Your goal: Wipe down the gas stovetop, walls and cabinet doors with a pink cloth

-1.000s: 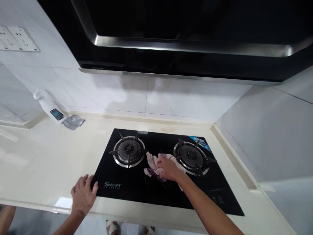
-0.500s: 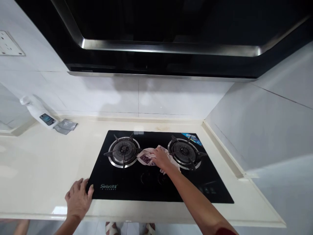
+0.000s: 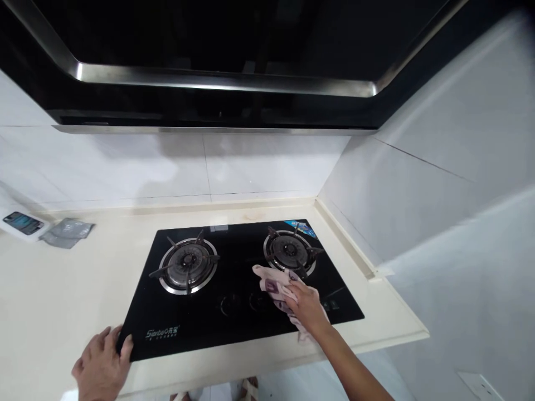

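Note:
My right hand point(image 3: 308, 307) presses a crumpled pale cloth point(image 3: 273, 285) with purple patches onto the black glass gas stove point(image 3: 234, 273). The cloth lies just in front of the right burner point(image 3: 290, 250), and one end of it trails over the stove's front edge. At the front left corner of the stove rests my left hand point(image 3: 102, 365), fingers apart on the counter and the thumb at the glass edge. Farther left on the stove is the left burner point(image 3: 189, 263) with its dark pan supports. Two knobs point(image 3: 229, 304) sit near the front middle.
A black range hood point(image 3: 221, 106) hangs low over the stove. On the cream counter point(image 3: 62, 289), a white bottle point(image 3: 25, 224) lies by a grey packet point(image 3: 67, 233) at the left. Tiled walls point(image 3: 418, 195) close in the back and right.
The view has turned to the right. My right hand has brought the cloth from between the two burners toward the front right of the stove. My left hand stays at the corner.

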Action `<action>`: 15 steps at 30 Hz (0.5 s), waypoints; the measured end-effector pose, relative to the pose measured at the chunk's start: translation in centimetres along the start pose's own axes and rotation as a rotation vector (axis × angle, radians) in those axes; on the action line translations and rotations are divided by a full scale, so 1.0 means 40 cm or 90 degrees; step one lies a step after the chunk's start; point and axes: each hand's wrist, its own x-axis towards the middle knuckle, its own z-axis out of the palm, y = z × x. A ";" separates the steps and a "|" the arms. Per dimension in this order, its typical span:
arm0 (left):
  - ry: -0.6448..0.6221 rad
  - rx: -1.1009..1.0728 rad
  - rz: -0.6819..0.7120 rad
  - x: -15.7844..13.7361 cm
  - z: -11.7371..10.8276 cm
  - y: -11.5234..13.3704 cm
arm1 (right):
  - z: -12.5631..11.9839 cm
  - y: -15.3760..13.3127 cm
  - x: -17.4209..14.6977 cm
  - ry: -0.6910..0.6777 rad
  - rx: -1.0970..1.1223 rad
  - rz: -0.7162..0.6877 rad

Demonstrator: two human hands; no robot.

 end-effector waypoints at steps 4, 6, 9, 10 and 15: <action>-0.017 -0.003 -0.008 0.004 -0.003 0.007 | -0.013 0.128 -0.079 0.066 -0.083 0.121; -0.026 -0.006 -0.017 0.005 -0.005 0.009 | -0.037 0.183 -0.084 0.092 -0.121 0.208; -0.023 -0.004 -0.022 0.006 -0.008 0.011 | -0.075 0.241 -0.069 0.134 -0.141 0.334; -0.019 -0.001 -0.020 0.005 -0.008 0.012 | -0.083 0.248 -0.063 0.150 -0.144 0.370; -0.024 0.016 -0.013 0.001 -0.011 0.014 | -0.066 0.155 -0.070 0.130 -0.216 0.360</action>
